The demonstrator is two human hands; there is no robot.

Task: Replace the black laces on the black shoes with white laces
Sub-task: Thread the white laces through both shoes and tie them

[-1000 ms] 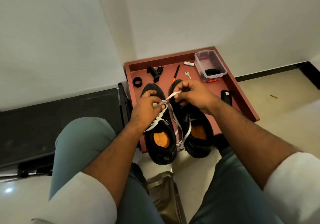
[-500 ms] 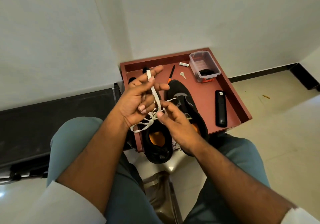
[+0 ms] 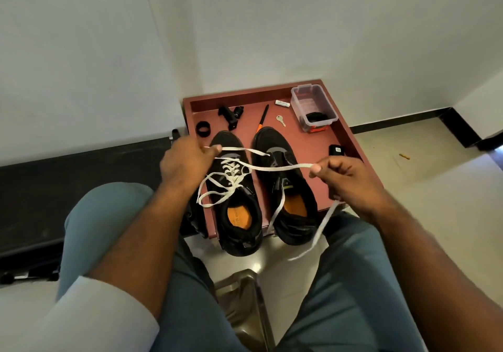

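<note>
The left hand pinches one white lace end above the left shoe, its fingers partly hidden. The right hand pinches the other end over the right shoe, covering a black remote. Both heels overhang the red tray's near edge.

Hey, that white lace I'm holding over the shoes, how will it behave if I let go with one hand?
Probably floppy: the white lace sags between the left hand and the right hand, and its tail droops below the right. Likely light, since pinching fingers carry it. It looks flat and woven, so it may not slip readily.
</note>
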